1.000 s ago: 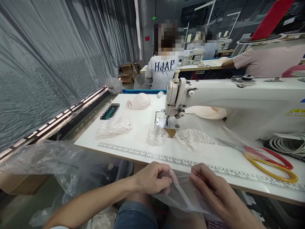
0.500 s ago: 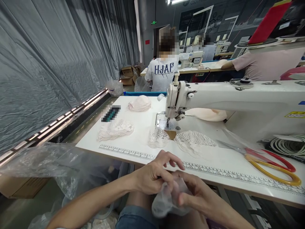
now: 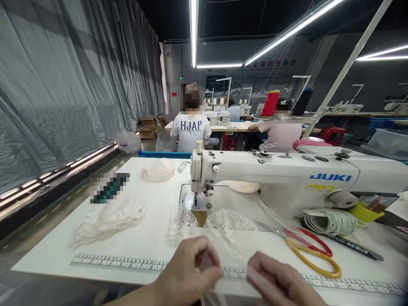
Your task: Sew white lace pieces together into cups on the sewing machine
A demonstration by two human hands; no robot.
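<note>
My left hand [image 3: 191, 270] is raised over the table's front edge, thumb and forefinger curled into a pinch. My right hand [image 3: 280, 280] is pinched in the same way a short distance to its right. Sheer white fabric [image 3: 223, 298] shows faintly between and below them; most of it is hidden or blurred. Just beyond my hands, white lace pieces [image 3: 229, 223] lie in front of the sewing machine's needle [image 3: 196, 199]. The white sewing machine [image 3: 280, 170] stands behind the lace.
Lace [image 3: 108, 221] is piled at the left, with pale cup-shaped pieces [image 3: 158, 170] behind. To the right lie scissors [image 3: 314, 259] with red and yellow handles, a black marker [image 3: 357, 246] and coiled cord [image 3: 331, 222]. A printed ruler [image 3: 127, 263] runs along the front edge. Co-workers sit ahead.
My hands have risen from my lap to the table's edge and moved apart, the sheer fabric no longer bunched between them. My view has tilted up and turned right.
</note>
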